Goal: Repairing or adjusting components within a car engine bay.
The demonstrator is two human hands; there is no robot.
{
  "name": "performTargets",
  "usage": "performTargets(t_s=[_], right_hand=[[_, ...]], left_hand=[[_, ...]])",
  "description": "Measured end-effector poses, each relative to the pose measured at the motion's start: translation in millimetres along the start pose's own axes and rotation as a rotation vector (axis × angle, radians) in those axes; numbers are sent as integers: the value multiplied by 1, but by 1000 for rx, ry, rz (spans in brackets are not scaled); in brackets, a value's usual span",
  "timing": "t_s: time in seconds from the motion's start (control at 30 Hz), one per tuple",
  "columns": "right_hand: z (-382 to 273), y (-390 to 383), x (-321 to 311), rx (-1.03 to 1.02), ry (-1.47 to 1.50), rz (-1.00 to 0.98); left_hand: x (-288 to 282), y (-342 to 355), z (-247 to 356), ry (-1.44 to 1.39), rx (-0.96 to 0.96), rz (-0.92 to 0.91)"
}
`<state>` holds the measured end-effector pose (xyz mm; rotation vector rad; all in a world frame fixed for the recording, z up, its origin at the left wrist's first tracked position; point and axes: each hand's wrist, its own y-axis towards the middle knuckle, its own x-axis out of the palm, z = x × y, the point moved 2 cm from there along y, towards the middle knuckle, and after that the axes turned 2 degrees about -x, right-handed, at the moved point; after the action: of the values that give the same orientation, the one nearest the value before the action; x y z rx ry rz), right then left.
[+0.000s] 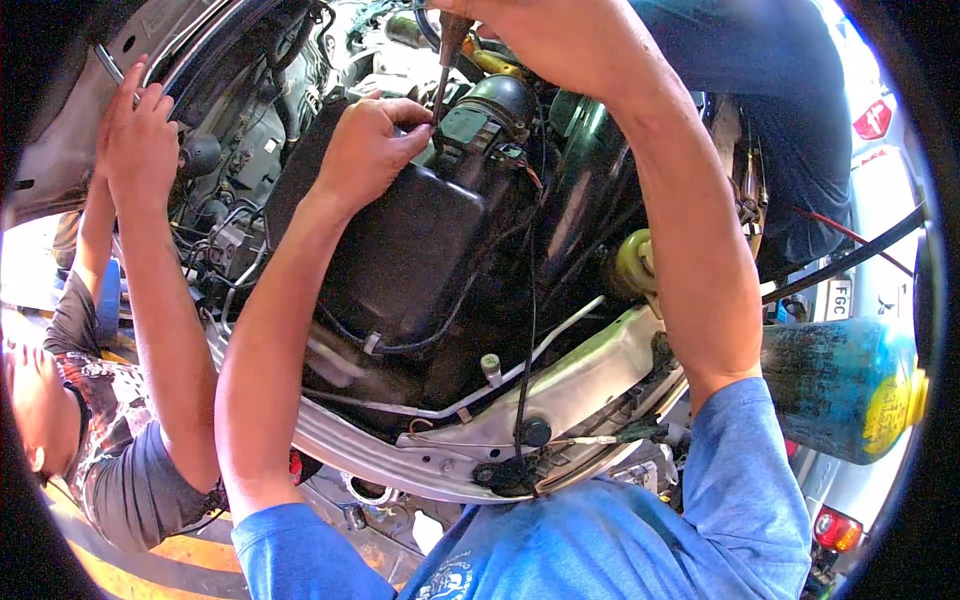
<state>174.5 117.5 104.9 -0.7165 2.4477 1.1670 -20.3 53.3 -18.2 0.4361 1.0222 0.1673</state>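
The screwdriver [455, 38] is held by its handle in the right hand [545, 38], partly cut off by the upper edge of the view. Its shaft is pointed down at the far edge of the black plastic box [395, 250], beside the grey housing [467, 128] and the black duct [502, 96]. The left hand [362, 152] is drawn into a pinch at the lower shaft; whether the shaft or something small is gripped cannot be told. If the tip is tilted or pushed too hard, those fingertips could be jabbed, or the plastic scratched or cracked. By a sideways slip, the wires [533, 178] nearby could be snagged. Anything small let go there could be lost in the gaps around the box. Aim could also be spoiled by a bumped elbow.
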Motion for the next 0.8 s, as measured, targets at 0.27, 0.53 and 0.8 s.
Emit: performTargets(t_s=[0.27, 0.53, 0.8], right_hand=[[6, 7, 2, -178, -19, -31], [4, 12, 2, -139, -48, -122], [-9, 16, -3, -115, -155, -91]], left_hand=[[2, 1, -4, -3, 9, 4], [0, 0, -1, 2, -2, 16], [1, 2, -2, 2, -56, -53]])
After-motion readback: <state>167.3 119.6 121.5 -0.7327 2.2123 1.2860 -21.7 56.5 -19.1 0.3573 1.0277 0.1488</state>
